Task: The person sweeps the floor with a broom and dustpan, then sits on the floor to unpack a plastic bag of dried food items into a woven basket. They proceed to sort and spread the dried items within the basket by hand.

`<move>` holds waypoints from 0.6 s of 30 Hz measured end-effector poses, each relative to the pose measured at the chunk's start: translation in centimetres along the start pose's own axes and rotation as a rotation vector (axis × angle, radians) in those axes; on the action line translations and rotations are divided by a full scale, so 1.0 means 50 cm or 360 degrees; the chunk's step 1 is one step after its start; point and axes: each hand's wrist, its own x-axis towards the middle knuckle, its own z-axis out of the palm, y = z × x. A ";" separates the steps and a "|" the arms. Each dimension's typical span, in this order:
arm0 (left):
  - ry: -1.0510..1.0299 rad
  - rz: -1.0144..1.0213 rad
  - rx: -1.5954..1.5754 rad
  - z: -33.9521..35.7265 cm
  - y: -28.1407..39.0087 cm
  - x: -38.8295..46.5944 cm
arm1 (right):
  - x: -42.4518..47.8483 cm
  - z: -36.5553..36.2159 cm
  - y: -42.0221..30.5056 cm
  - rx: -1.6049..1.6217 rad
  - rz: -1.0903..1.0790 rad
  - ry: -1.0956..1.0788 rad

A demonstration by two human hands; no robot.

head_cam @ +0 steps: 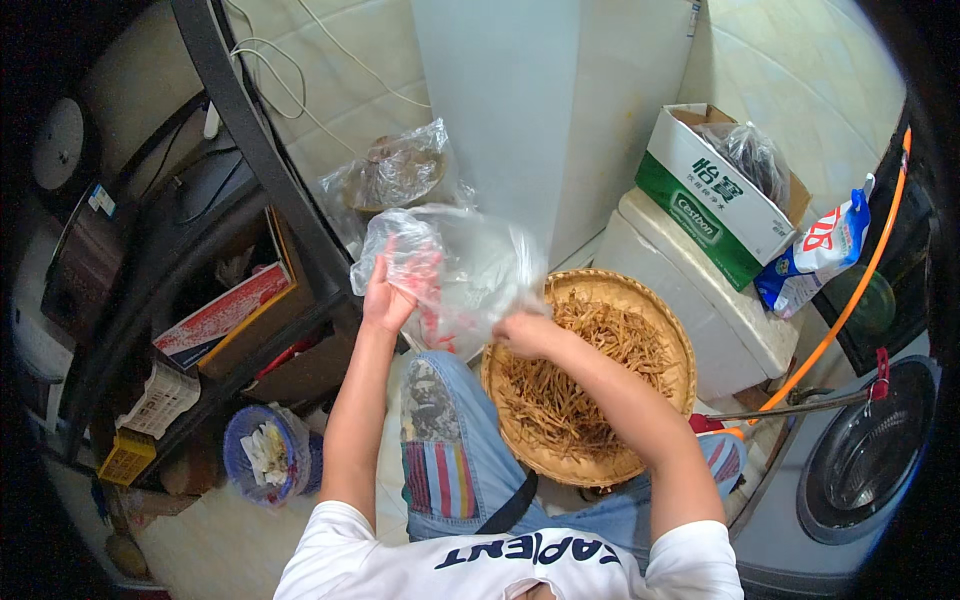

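Observation:
A clear plastic bag [480, 255] with red printing is stretched between my two hands. My left hand [391, 296] supports its left side, palm towards the plastic, its fingers partly veiled by the film. At the bag's right edge, my right hand [523, 331] is closed on the film and blurred. Below and right of that hand is a round woven bamboo tray [684, 360], resting around my knees. Dried brown plant strips [585, 375] fill much of it, and my right forearm crosses above them. What supports the tray underneath is mostly hidden.
Behind the bag stands a plastic-wrapped brown bundle [397, 176]. On the right, a carton [712, 199] and a blue-white pouch [817, 247] sit on a white chest [679, 300], near an orange hose [847, 322] and a washing machine [862, 457]. Left are a dark shelf frame [262, 142] and a blue wastebasket [240, 457].

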 end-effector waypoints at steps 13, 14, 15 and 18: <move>0.0000 -0.0325 0.0300 0.067 -0.041 -0.046 | 0.091 -0.106 -0.031 -0.0089 0.0009 0.1502; -0.0065 -0.0392 0.0325 0.056 -0.034 -0.050 | 0.106 -0.108 0.003 -0.0031 0.0130 0.1377; -0.0116 -0.0451 0.0352 0.039 -0.019 -0.057 | 0.116 -0.113 0.030 0.0037 0.0236 0.1243; 0.0546 -0.0123 0.0650 -0.070 0.081 -0.067 | 0.110 -0.138 0.076 0.0467 0.0489 0.1106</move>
